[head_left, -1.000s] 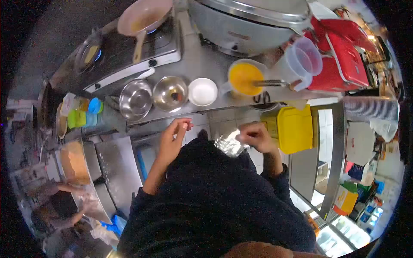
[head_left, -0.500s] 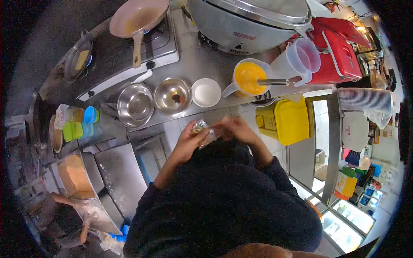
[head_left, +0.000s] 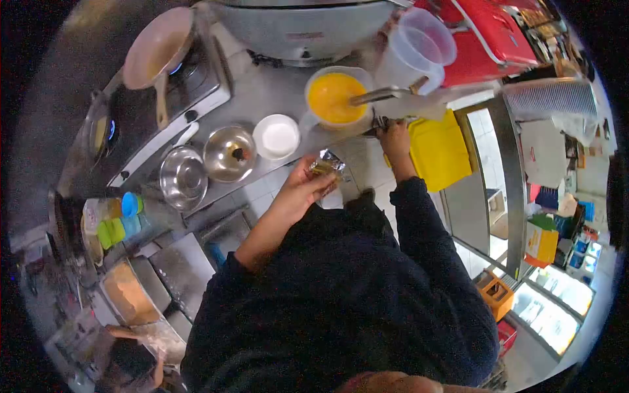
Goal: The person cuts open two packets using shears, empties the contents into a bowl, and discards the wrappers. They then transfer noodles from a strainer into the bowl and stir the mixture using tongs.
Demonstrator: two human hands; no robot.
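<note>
My left hand is closed around a small shiny packet, clear and silvery with something yellowish on it. The packet is held in front of the counter's edge. My right hand reaches to the counter edge, fingers curled at a dark and metallic thing beside the pitcher; I cannot make out its kind. The pitcher of beaten egg has a metal-handled utensil resting in it. A white bowl stands to its left, then a steel bowl with a small dark lump inside.
Another steel bowl stands further left. A pink frying pan and a dark pan sit on lit burners. A yellow bin is below the counter at right. A large cooker and clear jug stand behind. Another person's arm shows at lower left.
My right hand has left the packet and moved right and up to the counter edge by the pitcher. My left hand keeps the packet. The view has turned and shifted.
</note>
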